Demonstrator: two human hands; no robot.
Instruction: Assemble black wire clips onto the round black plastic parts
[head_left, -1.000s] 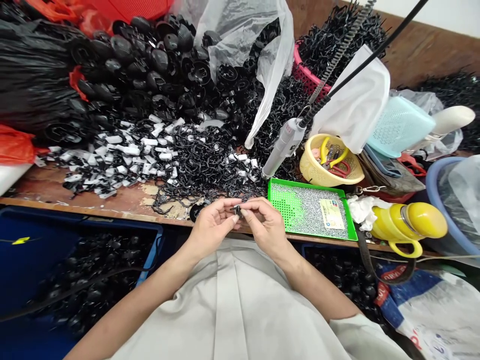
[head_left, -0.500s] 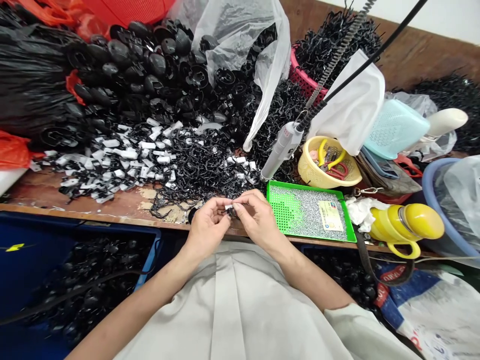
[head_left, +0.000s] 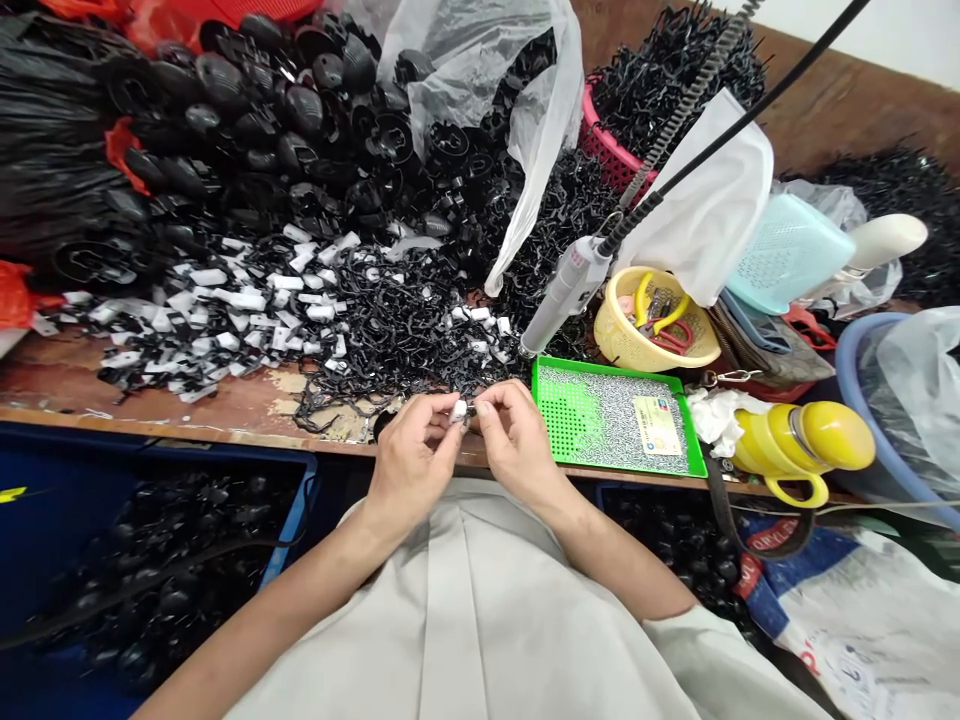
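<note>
My left hand (head_left: 414,450) pinches a small white plastic piece (head_left: 458,410) between thumb and fingers, above the table's front edge. Close on its right, my right hand (head_left: 514,440) is closed with thumb and index finger on a small dark part (head_left: 472,409) that reaches toward the white piece. Whether the two parts are joined I cannot tell. Behind the hands spreads a heap of thin black plastic parts (head_left: 390,330), with a pile of white-and-black pieces (head_left: 247,300) to its left. A grey electric screwdriver (head_left: 559,300) hangs on a spring behind my right hand.
Right of my hands lies a green tray (head_left: 703,465) of small screws with a card (head_left: 657,426). Beyond it stand a yellow basket (head_left: 619,340) with pliers and a yellow bottle (head_left: 810,440). Black shells (head_left: 300,110) are heaped at the back left. A blue bin (head_left: 300,500) sits below.
My hands have drawn slightly apart, and the white piece in my left fingers now shows more fully. The whole view has shifted a little.
</note>
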